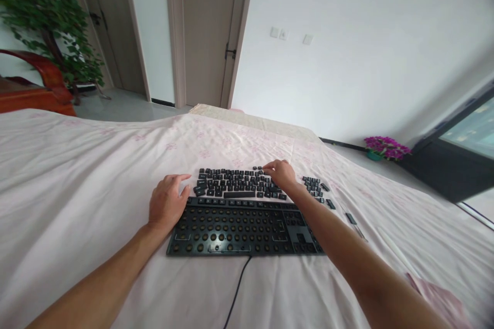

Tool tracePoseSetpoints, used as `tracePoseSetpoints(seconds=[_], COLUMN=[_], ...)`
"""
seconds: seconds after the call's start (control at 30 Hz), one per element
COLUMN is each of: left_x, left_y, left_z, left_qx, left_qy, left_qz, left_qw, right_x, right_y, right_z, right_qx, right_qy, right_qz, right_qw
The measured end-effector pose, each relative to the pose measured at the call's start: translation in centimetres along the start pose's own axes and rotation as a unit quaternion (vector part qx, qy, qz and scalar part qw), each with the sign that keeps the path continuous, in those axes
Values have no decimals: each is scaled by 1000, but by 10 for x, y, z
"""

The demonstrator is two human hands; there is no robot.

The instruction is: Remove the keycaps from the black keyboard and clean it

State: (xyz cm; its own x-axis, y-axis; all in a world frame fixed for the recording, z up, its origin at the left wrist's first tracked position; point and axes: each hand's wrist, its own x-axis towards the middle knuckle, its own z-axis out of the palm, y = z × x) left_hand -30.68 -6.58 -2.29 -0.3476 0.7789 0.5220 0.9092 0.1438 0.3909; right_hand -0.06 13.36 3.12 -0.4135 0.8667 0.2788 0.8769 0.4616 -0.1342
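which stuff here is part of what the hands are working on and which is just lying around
In use:
keyboard, most keys stripped off
loose keycaps in rows beyond it
left hand at the keyboard's left end
right hand on the keycaps

Lying about:
green plant
purple flowers
red wooden chair
door

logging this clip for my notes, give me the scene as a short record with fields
surface: pink floral sheet
keyboard: black, most switches bare, cabled
keycaps: loose, laid in rows beyond the keyboard
left hand: rests at the keyboard's left end
right hand: fingers on the far keycaps, grip unclear
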Motion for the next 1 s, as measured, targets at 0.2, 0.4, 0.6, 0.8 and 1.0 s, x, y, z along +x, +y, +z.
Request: tracePoseSetpoints(seconds=[0.2, 0.4, 0.6, 0.8, 1.0], left_x=[1, 2, 2, 4, 0], left_y=[-1, 0, -2, 8, 44], left_z=[0, -1, 1, -2, -22], left_qx=[-9, -19, -31, -121, -246], left_qy=[1, 0, 15, 83, 123], left_qz=[-1, -3, 7, 69, 114], left_qw=[1000, 1000, 999, 987, 955], right_x=[36, 55, 46, 14, -42], right_y=[-17, -24, -31, -73, -131], right_z=[15, 24, 20, 6, -12], right_qx=[-35, -48, 17, 217, 708], right_qy=[-24, -77, -73, -58, -217], right_qz=[-46, -63, -57, -2, 141], right_qw=[998, 994, 996, 974, 658])
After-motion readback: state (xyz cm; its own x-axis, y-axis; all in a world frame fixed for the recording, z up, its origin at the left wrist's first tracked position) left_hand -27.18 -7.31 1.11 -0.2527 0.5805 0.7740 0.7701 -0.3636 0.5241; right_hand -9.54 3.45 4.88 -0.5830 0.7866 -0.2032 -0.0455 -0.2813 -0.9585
